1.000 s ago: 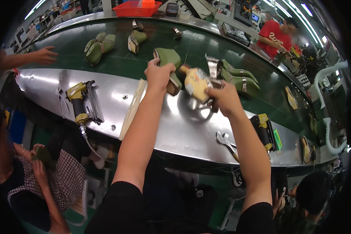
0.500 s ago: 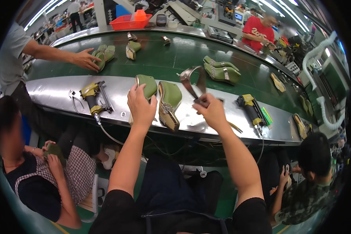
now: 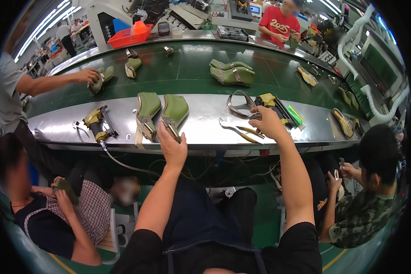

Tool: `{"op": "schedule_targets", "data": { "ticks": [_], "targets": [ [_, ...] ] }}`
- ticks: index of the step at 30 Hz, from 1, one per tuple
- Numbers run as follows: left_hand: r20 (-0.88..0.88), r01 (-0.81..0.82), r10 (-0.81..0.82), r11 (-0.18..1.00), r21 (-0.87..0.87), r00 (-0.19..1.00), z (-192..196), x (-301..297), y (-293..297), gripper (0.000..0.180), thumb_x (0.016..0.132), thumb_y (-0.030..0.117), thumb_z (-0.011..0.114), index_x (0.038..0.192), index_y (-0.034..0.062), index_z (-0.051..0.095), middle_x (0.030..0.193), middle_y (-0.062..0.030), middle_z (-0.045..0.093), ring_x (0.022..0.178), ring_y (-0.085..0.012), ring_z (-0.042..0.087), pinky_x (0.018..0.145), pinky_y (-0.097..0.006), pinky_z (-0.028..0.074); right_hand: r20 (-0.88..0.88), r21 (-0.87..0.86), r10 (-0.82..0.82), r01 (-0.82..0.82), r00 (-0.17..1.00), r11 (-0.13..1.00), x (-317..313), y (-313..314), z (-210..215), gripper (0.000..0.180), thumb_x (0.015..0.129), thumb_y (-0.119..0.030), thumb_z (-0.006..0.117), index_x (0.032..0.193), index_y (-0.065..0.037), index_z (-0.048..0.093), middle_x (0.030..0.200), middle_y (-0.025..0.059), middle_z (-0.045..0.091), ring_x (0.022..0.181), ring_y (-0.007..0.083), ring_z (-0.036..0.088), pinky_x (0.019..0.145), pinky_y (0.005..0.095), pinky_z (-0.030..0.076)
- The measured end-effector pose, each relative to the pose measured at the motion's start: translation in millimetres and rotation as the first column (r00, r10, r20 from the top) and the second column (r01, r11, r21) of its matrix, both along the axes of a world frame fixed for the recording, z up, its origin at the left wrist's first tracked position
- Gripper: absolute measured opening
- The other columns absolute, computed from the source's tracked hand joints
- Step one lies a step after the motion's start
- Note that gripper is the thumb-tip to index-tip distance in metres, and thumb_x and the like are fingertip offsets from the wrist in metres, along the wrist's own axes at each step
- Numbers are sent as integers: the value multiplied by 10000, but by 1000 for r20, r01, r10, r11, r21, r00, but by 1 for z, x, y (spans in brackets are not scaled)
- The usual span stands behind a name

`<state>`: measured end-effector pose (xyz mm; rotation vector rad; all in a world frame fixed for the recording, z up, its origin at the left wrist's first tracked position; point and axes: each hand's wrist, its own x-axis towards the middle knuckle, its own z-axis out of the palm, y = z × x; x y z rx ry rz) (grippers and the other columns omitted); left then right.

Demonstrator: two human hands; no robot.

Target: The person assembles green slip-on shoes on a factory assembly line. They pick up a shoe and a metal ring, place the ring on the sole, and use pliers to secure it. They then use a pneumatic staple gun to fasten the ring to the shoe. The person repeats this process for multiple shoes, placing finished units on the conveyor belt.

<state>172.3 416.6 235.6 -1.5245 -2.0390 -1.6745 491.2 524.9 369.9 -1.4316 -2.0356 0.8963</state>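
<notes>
Two green shoe lasts with glittery straps over their toes stand side by side on the metal ledge. My left hand (image 3: 172, 145) is closed round the toe end of the right-hand shoe last (image 3: 176, 109). The other shoe last (image 3: 148, 107) stands just left of it, untouched. At the right, my right hand (image 3: 268, 123) pinches the end of a shiny brown looped strap (image 3: 235, 106), low over the ledge. Pincers with yellowish handles (image 3: 242, 131) lie below the strap. A yellow-and-black air nailer (image 3: 271, 102) lies beyond my right fingers.
A second air nailer (image 3: 96, 124) and metal pliers (image 3: 81, 131) lie at the left. On the green belt (image 3: 182, 61) are more lasts (image 3: 233, 75). A co-worker's hand (image 3: 90, 76) touches a last there. Seated people flank me. A red basket (image 3: 130, 37) stands behind the belt.
My left hand has gone from the left shoe last to the toe of the right one. My right hand has carried the strap rightward and down. The view has shifted.
</notes>
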Motion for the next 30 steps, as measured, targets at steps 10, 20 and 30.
{"op": "schedule_targets", "data": {
  "ticks": [10,20,30],
  "targets": [
    [658,475,-467,860,184,591,73,-15,-72,285,941,82,752,1172,-80,712,1047,-69,748,911,-116,667,859,-287,539,-446,-31,-84,78,891,996,42,-141,-9,333,987,-132,681,1297,-11,679,1139,78,746,896,125,681,755,275,546],
    [843,810,-368,572,-127,392,-37,95,-145,296,936,248,813,1050,-5,711,913,-46,729,812,-98,650,760,-279,534,-479,-510,-95,-189,872,839,31,-338,-148,1192,739,-823,759,1507,48,490,1395,152,626,1294,262,594,1116,399,445],
    [917,505,-358,832,229,175,-68,96,-231,264,1026,213,733,1160,6,637,1064,-85,735,951,-138,691,882,-295,558,-430,-751,-723,229,541,619,79,-365,-177,265,1054,-289,646,1205,-74,609,1016,61,697,760,140,645,562,282,500]
  ]
}}
